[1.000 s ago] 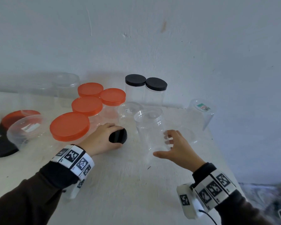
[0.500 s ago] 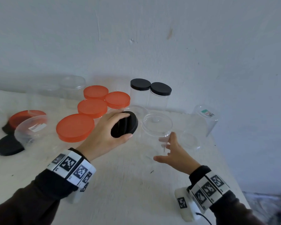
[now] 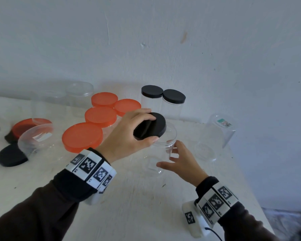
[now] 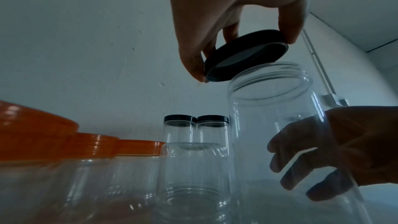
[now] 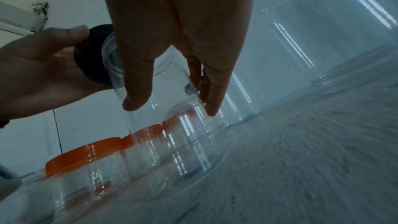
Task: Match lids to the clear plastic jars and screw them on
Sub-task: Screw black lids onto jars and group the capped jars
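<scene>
Black lid (image 3: 150,126) pinched in your left hand (image 3: 127,138) — right hand (image 3: 180,164) grips the open jar (image 3: 161,153) — not screwed on, more jars wait.

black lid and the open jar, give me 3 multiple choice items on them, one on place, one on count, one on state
1. Where is the black lid in the left hand?
A. flat on the table
B. tilted just over the open jar's mouth
C. inside the jar

2. How many jars at the back already carry black lids?
A. two
B. four
C. none

3. What is the right hand doing?
A. lying flat on the table
B. gripping an orange lid
C. holding the side of the open jar

Answers:
1 B, the left wrist view shows the lid tilted at the rim, not seated.
2 A, two capped jars stand side by side.
3 C, its fingers wrap the clear wall.
</scene>
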